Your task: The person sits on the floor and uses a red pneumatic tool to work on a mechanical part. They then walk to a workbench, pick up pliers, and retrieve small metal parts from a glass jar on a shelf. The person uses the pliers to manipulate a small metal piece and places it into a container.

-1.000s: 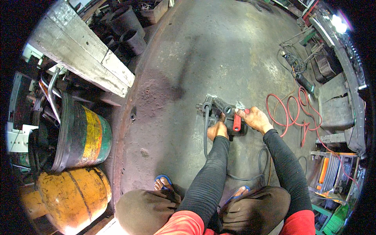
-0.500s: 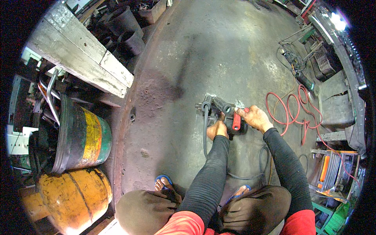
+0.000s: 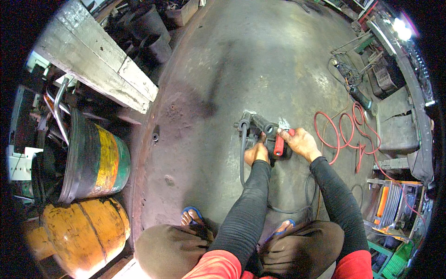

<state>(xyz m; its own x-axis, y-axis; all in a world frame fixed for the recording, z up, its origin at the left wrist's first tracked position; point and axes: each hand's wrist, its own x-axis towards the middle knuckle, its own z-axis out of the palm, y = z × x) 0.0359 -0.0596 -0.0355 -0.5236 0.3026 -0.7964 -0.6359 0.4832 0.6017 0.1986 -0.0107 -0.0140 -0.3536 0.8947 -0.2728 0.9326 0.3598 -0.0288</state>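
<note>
On the concrete floor in front of me stands a dark grey corded power tool (image 3: 263, 124) with black tubular parts. Its kind I cannot tell. My left hand (image 3: 258, 151) is closed on its near side, fingers partly hidden by the tool. A red cylindrical handle (image 3: 278, 145) slants down at the tool's right side. My right hand (image 3: 303, 143) is closed in a pinch at the top of that handle, where a second bit of red shows by the fingertips. A thick black power cord (image 3: 243, 160) drops from the tool's left end and loops toward my feet.
A coiled red hose (image 3: 341, 135) lies on the right, near a black cylindrical tool (image 3: 362, 98) and tangled cables. At left are a striped bucket (image 3: 109, 160), an orange gas cylinder (image 3: 86, 232) and a whitish beam (image 3: 100, 63). A small metal ring (image 3: 155, 137) lies on the floor.
The red handle tilts slightly more, its lower end shifted a little to the left. My right hand has moved very slightly down and left. The left hand keeps its place on the tool.
</note>
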